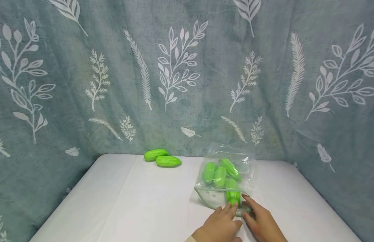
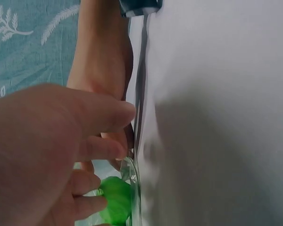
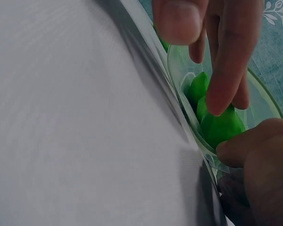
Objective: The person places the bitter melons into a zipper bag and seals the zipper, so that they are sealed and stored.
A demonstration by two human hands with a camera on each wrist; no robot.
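A clear plastic bag (image 1: 247,168) with a green-edged mouth (image 1: 202,198) lies at the right of the table, its mouth toward me. Several bright green cucumbers are inside; the nearest cucumber (image 1: 233,196) sits at the mouth. My left hand (image 1: 221,222) reaches up from below, its extended fingertips touching that cucumber's near end, also seen as a green cucumber (image 2: 117,200) in the left wrist view. At the mouth's right corner, my right hand (image 1: 261,218) holds the bag's edge between thumb and fingers. In the right wrist view, the right hand (image 3: 269,165) is beside the cucumber (image 3: 221,125).
Two more cucumbers lie at the table's back edge, left of the bag: one cucumber (image 1: 156,154) behind and another cucumber (image 1: 168,161) in front. A white cloth covers the table (image 1: 144,201). A leaf-patterned blue-green curtain (image 1: 205,84) hangs behind and on both sides.
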